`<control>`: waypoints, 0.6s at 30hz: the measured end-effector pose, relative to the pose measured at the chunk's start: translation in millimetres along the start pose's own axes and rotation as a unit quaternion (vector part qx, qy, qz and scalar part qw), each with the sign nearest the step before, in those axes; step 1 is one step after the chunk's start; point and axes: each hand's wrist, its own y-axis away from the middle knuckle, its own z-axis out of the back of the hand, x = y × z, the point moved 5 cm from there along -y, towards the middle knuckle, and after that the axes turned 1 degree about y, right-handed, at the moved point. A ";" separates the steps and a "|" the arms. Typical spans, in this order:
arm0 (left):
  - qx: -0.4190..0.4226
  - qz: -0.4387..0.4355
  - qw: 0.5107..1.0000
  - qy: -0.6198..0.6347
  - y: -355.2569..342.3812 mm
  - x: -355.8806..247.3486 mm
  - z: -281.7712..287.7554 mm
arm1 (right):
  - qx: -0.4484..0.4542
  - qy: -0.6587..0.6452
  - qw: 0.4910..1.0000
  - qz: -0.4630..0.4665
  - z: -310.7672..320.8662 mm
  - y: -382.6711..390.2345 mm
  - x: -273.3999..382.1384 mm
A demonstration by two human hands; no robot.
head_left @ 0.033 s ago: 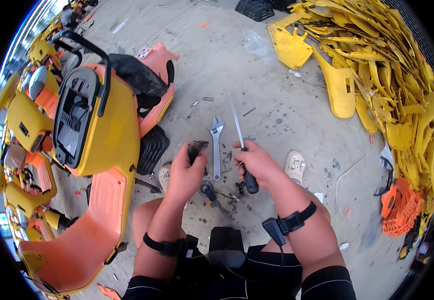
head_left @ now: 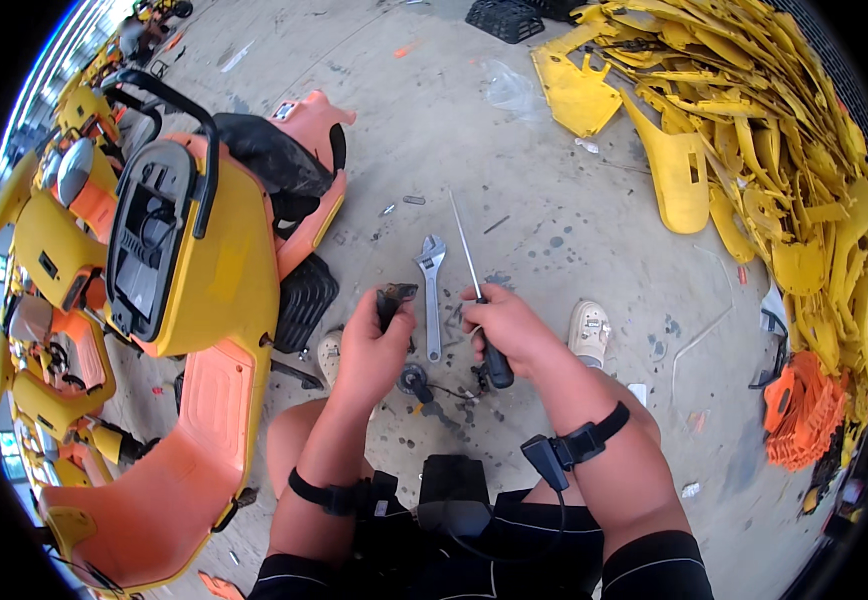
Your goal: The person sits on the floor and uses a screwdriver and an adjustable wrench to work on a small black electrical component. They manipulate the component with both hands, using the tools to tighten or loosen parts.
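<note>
My left hand [head_left: 376, 345] is closed around a small dark, dirty part [head_left: 392, 298], which sticks out above the thumb; its exact kind is hard to make out. In my right hand [head_left: 509, 322] is a screwdriver, its black handle [head_left: 496, 362] in my fingers and its long thin shaft [head_left: 466, 245] pointing away and slightly left. The shaft stands apart from the dark part. Between and beyond my hands, an adjustable wrench [head_left: 432, 305] lies on the floor, jaws at the far end. Nearer me lies a round dark piece [head_left: 413, 382] with a thin cable.
Close on the left stands a yellow and orange scooter body [head_left: 229, 290], with more behind it. A tall pile of yellow panels [head_left: 754, 130] fills the right, with stacked orange pieces [head_left: 804, 412] at its near end. A small spring [head_left: 413, 200] lies beyond the wrench.
My right hand and the screwdriver have shifted slightly left, and the shaft leans a little more to the left. My left hand keeps its hold on the dark part.
</note>
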 end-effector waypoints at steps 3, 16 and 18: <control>0.023 -0.038 0.998 -0.037 0.5 -6.0 -16.1 | -0.024 0.003 0.999 0.035 0.2 3.8 5.7; 0.011 0.134 0.979 0.154 -23.9 32.4 -44.6 | -0.049 -0.072 0.993 0.080 4.0 9.5 6.8; -0.007 0.162 0.955 0.249 -23.5 32.1 -41.5 | -0.043 -0.039 0.996 0.062 3.4 -5.5 -8.4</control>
